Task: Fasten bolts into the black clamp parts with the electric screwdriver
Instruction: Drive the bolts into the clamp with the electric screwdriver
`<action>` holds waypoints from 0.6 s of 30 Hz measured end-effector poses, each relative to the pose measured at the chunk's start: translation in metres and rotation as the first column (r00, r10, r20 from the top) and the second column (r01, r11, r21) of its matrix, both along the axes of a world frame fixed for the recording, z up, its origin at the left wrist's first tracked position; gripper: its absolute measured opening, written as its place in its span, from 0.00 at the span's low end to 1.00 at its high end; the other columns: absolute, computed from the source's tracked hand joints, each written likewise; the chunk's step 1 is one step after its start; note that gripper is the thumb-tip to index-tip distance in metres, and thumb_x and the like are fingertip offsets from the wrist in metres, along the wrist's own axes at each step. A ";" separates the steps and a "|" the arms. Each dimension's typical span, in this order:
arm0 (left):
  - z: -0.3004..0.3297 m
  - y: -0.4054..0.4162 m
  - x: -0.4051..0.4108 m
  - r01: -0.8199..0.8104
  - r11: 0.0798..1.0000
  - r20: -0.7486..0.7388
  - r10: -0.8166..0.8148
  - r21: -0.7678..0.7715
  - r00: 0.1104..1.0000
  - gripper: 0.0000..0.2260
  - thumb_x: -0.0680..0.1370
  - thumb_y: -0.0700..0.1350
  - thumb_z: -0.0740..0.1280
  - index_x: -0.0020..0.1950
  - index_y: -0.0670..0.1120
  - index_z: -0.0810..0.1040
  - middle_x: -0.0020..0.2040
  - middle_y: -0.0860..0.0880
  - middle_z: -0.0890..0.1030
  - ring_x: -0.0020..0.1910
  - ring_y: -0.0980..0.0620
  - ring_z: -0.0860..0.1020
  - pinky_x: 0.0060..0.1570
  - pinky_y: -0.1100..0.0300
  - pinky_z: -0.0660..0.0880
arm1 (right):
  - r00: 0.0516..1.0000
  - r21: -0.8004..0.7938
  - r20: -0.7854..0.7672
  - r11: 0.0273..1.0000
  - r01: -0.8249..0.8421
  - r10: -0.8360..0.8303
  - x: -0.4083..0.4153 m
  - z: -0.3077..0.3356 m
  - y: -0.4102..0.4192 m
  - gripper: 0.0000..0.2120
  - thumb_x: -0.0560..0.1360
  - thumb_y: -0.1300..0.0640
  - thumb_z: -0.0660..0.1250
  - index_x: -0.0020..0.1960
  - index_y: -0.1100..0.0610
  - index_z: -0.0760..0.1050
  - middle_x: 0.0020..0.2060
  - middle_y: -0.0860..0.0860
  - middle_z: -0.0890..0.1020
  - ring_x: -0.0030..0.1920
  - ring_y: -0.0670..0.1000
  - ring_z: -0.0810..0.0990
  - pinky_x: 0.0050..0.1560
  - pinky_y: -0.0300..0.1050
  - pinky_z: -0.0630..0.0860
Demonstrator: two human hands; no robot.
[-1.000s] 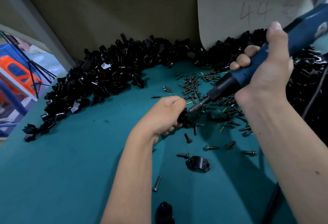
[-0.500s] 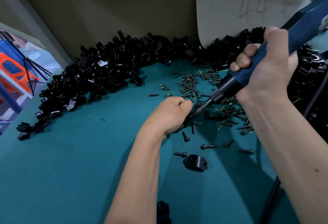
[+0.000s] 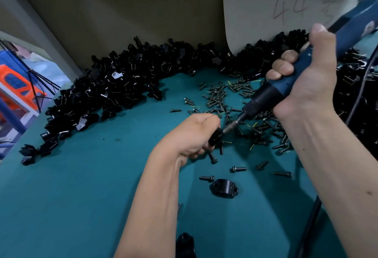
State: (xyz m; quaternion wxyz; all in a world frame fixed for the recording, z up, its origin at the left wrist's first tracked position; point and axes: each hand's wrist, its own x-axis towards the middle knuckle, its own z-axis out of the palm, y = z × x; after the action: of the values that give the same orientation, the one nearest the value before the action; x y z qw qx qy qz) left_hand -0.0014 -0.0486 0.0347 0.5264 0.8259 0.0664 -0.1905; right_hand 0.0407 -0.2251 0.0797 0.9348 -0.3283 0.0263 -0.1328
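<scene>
Black clamp part (image 3: 215, 138) at frame centre, gripped in the curled left hand (image 3: 194, 135).
The right hand (image 3: 306, 85) wraps the blue electric screwdriver (image 3: 302, 73), its bit touching the part; loose bolts (image 3: 218, 98) lie behind on teal table (image 3: 81, 186).

Blue-and-black electric screwdriver (image 3: 290, 85), black clamp parts (image 3: 114, 85), dark grey bolts (image 3: 218, 98), teal table (image 3: 71, 186), beige board (image 3: 266, 12)

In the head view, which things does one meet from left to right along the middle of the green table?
pile of black clamp parts → left hand → clamp part it holds → screwdriver bit → right hand gripping the electric screwdriver
</scene>
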 end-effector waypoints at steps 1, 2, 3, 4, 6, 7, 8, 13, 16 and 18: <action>0.000 -0.001 -0.001 -0.001 1.000 -0.001 0.001 0.011 1.000 0.08 0.81 0.48 0.56 0.44 0.50 0.71 0.23 0.54 0.71 0.21 0.55 0.61 0.24 0.66 0.53 | 1.000 -0.019 0.000 1.000 0.004 -0.004 0.000 0.000 0.000 0.16 0.81 0.50 0.68 0.59 0.55 0.64 0.32 0.48 0.71 0.27 0.46 0.68 0.28 0.41 0.68; -0.001 -0.002 -0.001 -0.005 1.000 -0.004 0.005 0.013 1.000 0.08 0.81 0.48 0.56 0.43 0.49 0.71 0.23 0.54 0.71 0.21 0.55 0.61 0.24 0.65 0.54 | 1.000 -0.035 0.004 0.999 0.008 -0.008 0.000 0.000 0.001 0.16 0.81 0.50 0.68 0.59 0.55 0.64 0.32 0.49 0.71 0.27 0.46 0.68 0.28 0.41 0.68; 0.000 -0.002 -0.001 -0.011 1.000 0.000 0.011 0.014 1.000 0.09 0.81 0.48 0.56 0.44 0.49 0.71 0.23 0.54 0.71 0.21 0.55 0.61 0.23 0.65 0.54 | 1.000 -0.043 0.010 0.999 0.011 -0.011 0.000 0.001 0.001 0.15 0.81 0.51 0.68 0.59 0.55 0.64 0.31 0.49 0.71 0.27 0.46 0.67 0.28 0.41 0.68; 0.001 -0.002 -0.001 -0.018 1.000 0.012 0.018 0.020 1.000 0.08 0.81 0.48 0.56 0.44 0.49 0.72 0.23 0.53 0.71 0.21 0.55 0.61 0.24 0.65 0.54 | 1.000 -0.042 0.015 0.999 0.015 -0.014 0.000 0.001 0.002 0.14 0.81 0.53 0.67 0.58 0.55 0.63 0.31 0.49 0.71 0.27 0.47 0.67 0.28 0.41 0.68; 0.003 0.000 0.000 -0.031 0.999 0.048 0.029 0.037 0.998 0.08 0.81 0.47 0.56 0.45 0.48 0.72 0.23 0.53 0.71 0.21 0.55 0.61 0.24 0.64 0.53 | 1.000 -0.028 0.018 0.999 0.023 -0.022 0.001 0.001 0.001 0.12 0.81 0.56 0.65 0.56 0.55 0.62 0.31 0.49 0.70 0.27 0.47 0.67 0.28 0.41 0.67; 0.004 0.001 0.000 -0.035 0.999 0.059 0.033 0.041 0.998 0.08 0.81 0.47 0.56 0.45 0.48 0.72 0.23 0.53 0.71 0.21 0.55 0.61 0.24 0.64 0.53 | 0.999 -0.024 0.020 0.999 0.026 -0.025 0.001 0.001 0.001 0.11 0.81 0.57 0.65 0.55 0.55 0.62 0.31 0.49 0.70 0.27 0.47 0.67 0.28 0.41 0.67; 0.004 0.001 0.000 -0.036 0.998 0.060 0.033 0.045 0.998 0.08 0.81 0.47 0.56 0.45 0.48 0.72 0.23 0.53 0.71 0.21 0.55 0.61 0.24 0.64 0.53 | 0.999 -0.025 0.024 0.999 0.025 -0.024 0.001 0.000 0.001 0.11 0.81 0.57 0.64 0.54 0.56 0.61 0.31 0.49 0.70 0.27 0.47 0.66 0.28 0.41 0.67; 0.004 -0.002 -0.001 -0.030 0.998 0.042 0.028 0.053 0.999 0.09 0.81 0.47 0.56 0.44 0.48 0.72 0.23 0.54 0.71 0.21 0.55 0.62 0.24 0.64 0.54 | 0.999 -0.060 0.045 0.998 0.029 -0.026 0.001 0.000 0.001 0.13 0.80 0.58 0.64 0.56 0.56 0.60 0.31 0.49 0.70 0.27 0.47 0.66 0.28 0.42 0.67; 0.004 -0.002 0.000 -0.031 0.997 0.045 0.028 0.064 0.999 0.08 0.81 0.47 0.56 0.44 0.48 0.71 0.23 0.54 0.71 0.21 0.55 0.61 0.24 0.63 0.54 | 0.998 -0.062 0.038 0.997 0.042 -0.040 0.001 0.000 0.001 0.13 0.80 0.58 0.65 0.56 0.57 0.60 0.31 0.49 0.70 0.27 0.47 0.67 0.29 0.42 0.67; 0.004 0.000 0.000 -0.014 0.998 0.010 0.013 0.058 1.000 0.08 0.81 0.48 0.56 0.44 0.48 0.71 0.24 0.53 0.71 0.21 0.55 0.61 0.25 0.63 0.54 | 0.999 -0.034 0.010 0.999 0.031 -0.031 0.001 0.000 0.000 0.13 0.81 0.54 0.67 0.55 0.56 0.62 0.31 0.49 0.71 0.27 0.47 0.67 0.29 0.41 0.68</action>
State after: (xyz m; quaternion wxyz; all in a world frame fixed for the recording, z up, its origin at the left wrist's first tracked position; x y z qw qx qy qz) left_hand -0.0015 -0.0489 0.0391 0.5040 0.8412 0.0749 -0.1808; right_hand 0.0419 -0.2255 0.0797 0.9270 -0.3433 0.0244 -0.1493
